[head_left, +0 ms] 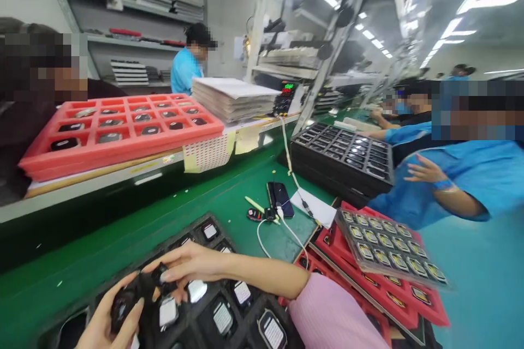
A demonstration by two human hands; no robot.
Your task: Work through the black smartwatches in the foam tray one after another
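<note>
My left hand [108,316], low at the left, is closed round a black smartwatch [123,305] with a dark rounded face. Just right of it, my right hand [192,264] pinches a small black piece [162,274] between thumb and fingers. Dark material spans the gap between the hands; whether it joins the two pieces, I cannot tell. Both hands are over a black foam tray [200,311], whose pockets hold several watch bodies with white labels, such as one watch body [223,317] below my right forearm.
Beyond the tray lie a phone [280,199], cables and a pale green pen [254,204] on the green bench. Stacked red trays [393,289] stand right, near a black tray stack [327,166]. A red foam tray [123,144] fills the shelf; co-workers sit nearby.
</note>
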